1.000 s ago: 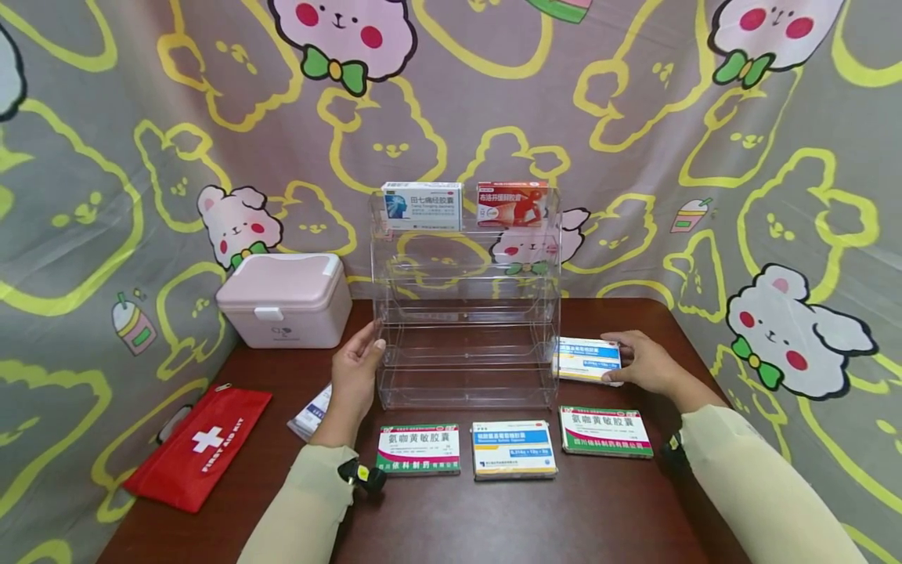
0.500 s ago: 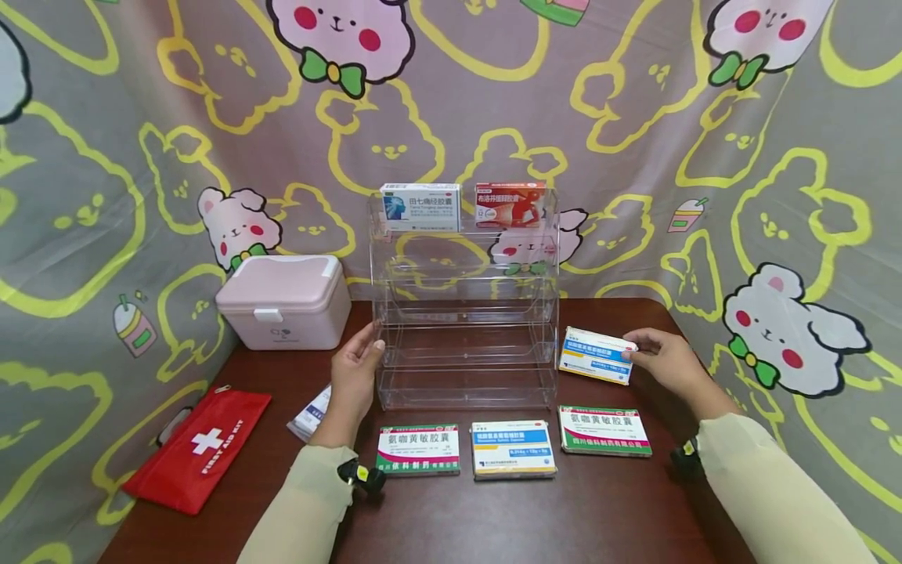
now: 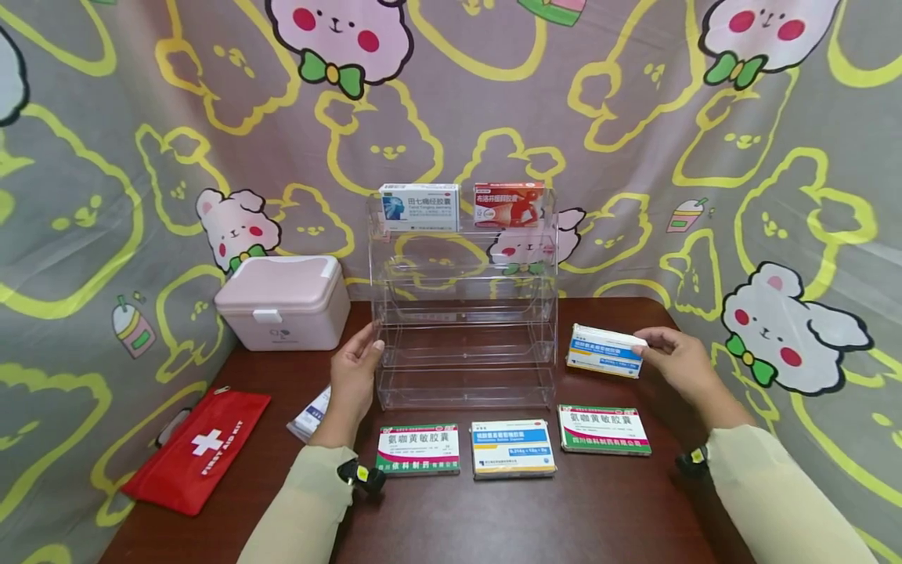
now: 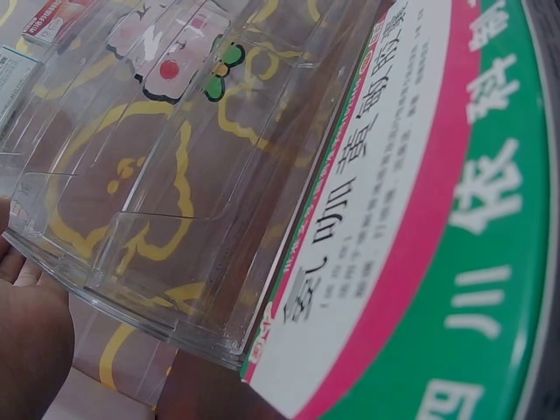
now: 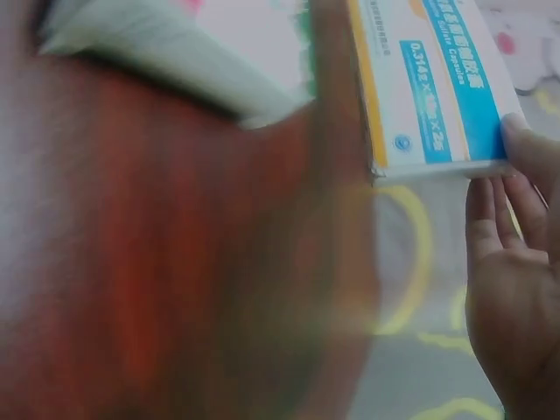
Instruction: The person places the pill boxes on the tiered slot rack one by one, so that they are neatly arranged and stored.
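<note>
The flat white, blue and orange cardboard medicine box (image 3: 604,352) has slid rightward since a second ago — back then it sat right at the clear plastic tiered rack (image 3: 465,389), now there's a gap. So it's out beside the rack, not in any tier, pinched by the right hand (image 3: 678,366) between thumb and fingers. The left hand (image 3: 354,372) hasn't budged, holding the rack's left side. Elsewhere on the dark reddish-brown glossy table (image 3: 535,525): a red fabric zip pouch (image 3: 200,450) and a pale pink lidded case (image 3: 285,309) — plus a grey cartoon-print curtain (image 3: 620,149) behind.
</note>
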`<state>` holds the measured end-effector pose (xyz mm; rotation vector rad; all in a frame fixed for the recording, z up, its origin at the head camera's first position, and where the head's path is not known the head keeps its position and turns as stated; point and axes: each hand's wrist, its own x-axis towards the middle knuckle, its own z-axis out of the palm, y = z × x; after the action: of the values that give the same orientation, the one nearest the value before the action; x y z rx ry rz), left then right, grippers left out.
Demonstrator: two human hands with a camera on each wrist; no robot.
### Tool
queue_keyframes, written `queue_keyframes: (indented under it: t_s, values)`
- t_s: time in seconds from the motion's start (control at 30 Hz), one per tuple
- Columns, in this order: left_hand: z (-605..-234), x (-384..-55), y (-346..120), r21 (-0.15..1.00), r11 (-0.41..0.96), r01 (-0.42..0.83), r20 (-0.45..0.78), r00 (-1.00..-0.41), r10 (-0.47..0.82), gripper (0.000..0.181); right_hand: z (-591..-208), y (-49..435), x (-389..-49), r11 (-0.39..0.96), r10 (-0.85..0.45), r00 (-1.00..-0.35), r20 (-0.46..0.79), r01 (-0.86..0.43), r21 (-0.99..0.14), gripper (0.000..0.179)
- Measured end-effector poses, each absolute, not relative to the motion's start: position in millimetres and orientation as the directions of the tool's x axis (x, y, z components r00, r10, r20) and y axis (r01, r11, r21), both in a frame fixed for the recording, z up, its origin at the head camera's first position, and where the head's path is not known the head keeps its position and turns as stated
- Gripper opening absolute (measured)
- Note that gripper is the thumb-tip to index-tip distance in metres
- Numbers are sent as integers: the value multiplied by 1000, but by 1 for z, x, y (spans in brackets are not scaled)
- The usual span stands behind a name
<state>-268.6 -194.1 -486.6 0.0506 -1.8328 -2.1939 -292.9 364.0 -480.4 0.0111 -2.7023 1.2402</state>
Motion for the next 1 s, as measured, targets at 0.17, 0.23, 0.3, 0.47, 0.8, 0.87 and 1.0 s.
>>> queue_keyframes:
  t_s: [0.17,0.23,0.3,0.47,0.8,0.87,1.0]
  values:
    - [-487,-269,-193,968,-154,196,158,-960,-233,51,-451,366,-287,572,139,-967,213,-97,-814,48]
    - [-488,-269,-194,970,-143,194,158,-960,-231,51,-436,364,-285,472,167,-958,231,-129,-872,41]
    - [-488,-269,-194,970,-146,194,157,-960,-233,51,-422,360,-284,262,167,-951,261,-212,-941,36]
    - [-488,-269,-194,970,-146,192,155,-960,-234,51,-391,342,-285,-158,146,-922,358,-379,-912,28]
    - [-488,-268,-196,969,-148,197,158,-958,-239,51,-339,278,-296,-295,119,-859,497,-509,-809,28]
    - [-488,-268,-196,970,-146,196,159,-959,-234,51,-329,263,-299,-260,151,-842,518,-539,-801,26]
    - [-488,-268,-196,971,-144,189,153,-962,-228,52,-313,234,-306,-160,186,-807,561,-588,-793,22]
